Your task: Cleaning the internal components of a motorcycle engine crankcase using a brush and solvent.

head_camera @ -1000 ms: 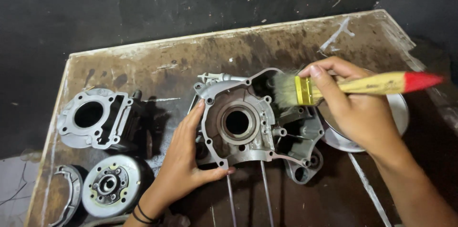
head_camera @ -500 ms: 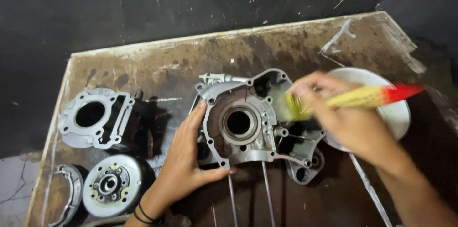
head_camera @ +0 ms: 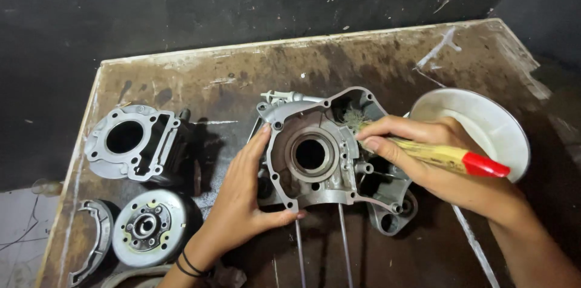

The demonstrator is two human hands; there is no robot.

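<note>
A grey metal engine crankcase half (head_camera: 315, 161) lies in the middle of a stained brown board (head_camera: 242, 82). My left hand (head_camera: 242, 203) grips its left side, thumb under the lower edge. My right hand (head_camera: 442, 167) holds a paintbrush (head_camera: 448, 158) with a yellow handle and red end. The bristles press into the upper right cavity of the crankcase. Two thin metal rods (head_camera: 345, 245) stick out from beneath the crankcase toward me.
A grey engine cylinder block (head_camera: 136, 142) sits at the left. Below it lie a round flywheel rotor (head_camera: 148, 227) and a curved metal piece (head_camera: 91, 239). A white bowl (head_camera: 484, 124) stands behind my right hand. Dark floor surrounds the board.
My right hand has lowered the brush from above the crankcase down into its upper right cavity. My left hand has stayed on the crankcase.
</note>
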